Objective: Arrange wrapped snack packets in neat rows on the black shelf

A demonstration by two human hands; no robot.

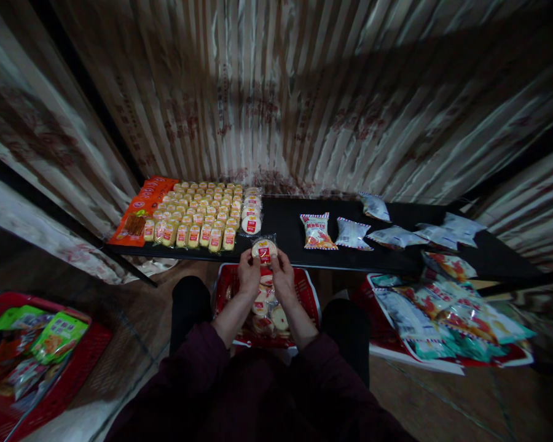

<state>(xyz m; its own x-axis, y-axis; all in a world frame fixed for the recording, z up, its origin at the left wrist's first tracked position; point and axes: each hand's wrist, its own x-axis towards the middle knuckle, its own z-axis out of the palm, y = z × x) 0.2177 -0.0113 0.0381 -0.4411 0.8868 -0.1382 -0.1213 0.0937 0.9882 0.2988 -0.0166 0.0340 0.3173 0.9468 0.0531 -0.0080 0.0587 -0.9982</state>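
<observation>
Both my hands hold one round, clear-wrapped pastry (pixel 264 252) with a red label, at the front edge of the black shelf (pixel 283 215). My left hand (pixel 249 274) grips its left side, and my right hand (pixel 282 276) grips its right side. Just behind it is a column of similar round pastries (pixel 251 212). Left of that column stand rows of small yellow wrapped cakes (pixel 193 215). Below my hands, between my knees, a red basket (pixel 308 294) holds more round pastries (pixel 262 307).
An orange packet (pixel 141 205) lies at the shelf's left end. Snack bags (pixel 317 231) lie on its right half. A basket of large snack bags (pixel 447 307) is at the right, another red basket (pixel 87 344) at the lower left. Striped curtains (pixel 267 92) hang behind.
</observation>
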